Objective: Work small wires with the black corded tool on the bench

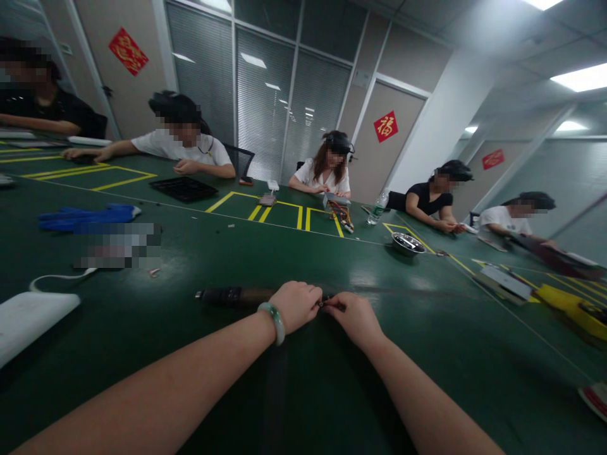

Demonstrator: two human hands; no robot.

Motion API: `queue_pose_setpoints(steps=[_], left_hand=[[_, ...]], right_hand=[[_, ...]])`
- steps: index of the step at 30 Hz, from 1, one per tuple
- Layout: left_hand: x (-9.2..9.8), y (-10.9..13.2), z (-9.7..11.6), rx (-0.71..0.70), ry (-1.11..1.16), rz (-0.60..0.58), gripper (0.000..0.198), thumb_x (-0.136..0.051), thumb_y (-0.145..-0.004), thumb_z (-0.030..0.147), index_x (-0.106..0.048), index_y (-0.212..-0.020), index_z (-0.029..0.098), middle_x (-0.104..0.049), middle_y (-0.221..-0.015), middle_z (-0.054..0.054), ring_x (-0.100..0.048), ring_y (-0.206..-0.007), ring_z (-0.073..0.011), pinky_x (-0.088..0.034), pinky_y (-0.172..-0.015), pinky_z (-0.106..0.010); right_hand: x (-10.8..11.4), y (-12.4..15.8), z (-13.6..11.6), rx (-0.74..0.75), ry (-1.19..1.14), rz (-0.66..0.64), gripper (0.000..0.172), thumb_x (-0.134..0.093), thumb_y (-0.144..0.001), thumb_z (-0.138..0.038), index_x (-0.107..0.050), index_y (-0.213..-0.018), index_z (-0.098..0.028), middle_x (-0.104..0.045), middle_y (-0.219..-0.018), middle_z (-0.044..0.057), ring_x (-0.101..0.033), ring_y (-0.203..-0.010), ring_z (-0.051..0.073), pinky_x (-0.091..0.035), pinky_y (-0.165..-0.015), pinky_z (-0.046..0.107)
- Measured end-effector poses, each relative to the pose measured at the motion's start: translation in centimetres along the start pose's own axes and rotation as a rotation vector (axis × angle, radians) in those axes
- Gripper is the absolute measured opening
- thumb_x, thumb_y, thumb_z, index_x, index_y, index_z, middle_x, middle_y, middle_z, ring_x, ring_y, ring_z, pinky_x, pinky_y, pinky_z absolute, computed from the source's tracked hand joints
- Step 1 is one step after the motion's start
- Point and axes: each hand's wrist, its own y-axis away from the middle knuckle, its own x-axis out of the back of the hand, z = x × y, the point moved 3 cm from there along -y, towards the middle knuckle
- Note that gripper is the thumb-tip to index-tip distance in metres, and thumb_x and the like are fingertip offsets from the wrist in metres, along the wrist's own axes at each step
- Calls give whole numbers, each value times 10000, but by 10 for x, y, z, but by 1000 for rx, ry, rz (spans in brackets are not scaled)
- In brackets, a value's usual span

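Note:
A dark, cylindrical tool (246,296), shaped like an electric screwdriver, lies sideways on the green table, its metal tip pointing left. My left hand (296,306), with a pale green bangle at the wrist, is closed over the tool's right end. Close against it, my right hand (353,316) pinches with thumb and forefinger at that same end. A small shiny bit shows between the two hands. The fingers hide most of it, so I cannot tell what it is.
To my left are blue gloves (88,217) and a white box (35,322) with a cable. Ahead stand a metal bowl (408,243), a plastic bottle (378,208) and a black tray (184,188). A yellow container (571,309) is at right. Several people sit across the table.

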Motion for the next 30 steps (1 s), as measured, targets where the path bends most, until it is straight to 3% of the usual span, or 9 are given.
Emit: queue_pose_setpoints(steps=[14,21,25,28,30], left_hand=[[3,-1,3,-34,-31,45,100,-523,-868,258,-599,-868,193,-661,-851,-38,-617,-788,-194,-455,-697,-317],[5,-2,6,-57,-46,38,87,-542,-860,242,-605,-865,183,-666,-858,-45,-620,-781,-199,-465,-704,-324],[6,-1,6,-53,-37,38,93,-535,-865,232,-610,-882,180,-669,-874,-52,-626,-802,-200,-470,-719,-322],[7,-1,6,-50,-30,42,95,-542,-860,226,-617,-893,178,-673,-883,-60,-629,-815,-204,-470,-744,-326],[8,0,6,-51,-25,43,84,-547,-857,220,-614,-890,182,-671,-881,-58,-629,-815,-208,-471,-743,-328]], right_hand=[[-1,0,0,40,3,63,120,-615,-835,-268,-712,-898,-236,-702,-895,6,-631,-842,163,-464,-821,300],[-5,-3,-1,201,107,83,146,-569,-873,-221,-709,-917,-222,-682,-956,29,-612,-882,148,-455,-834,272],[-9,-6,0,250,219,127,183,-524,-880,-164,-696,-904,-222,-639,-1176,33,-589,-1032,170,-415,-945,348],[-15,-11,1,297,280,97,203,-488,-890,-128,-662,-971,-196,-663,-1132,54,-569,-1107,176,-337,-1048,399],[-17,-13,1,317,328,46,202,-457,-908,-123,-632,-995,-173,-688,-1038,62,-604,-1043,165,-316,-1074,384]])
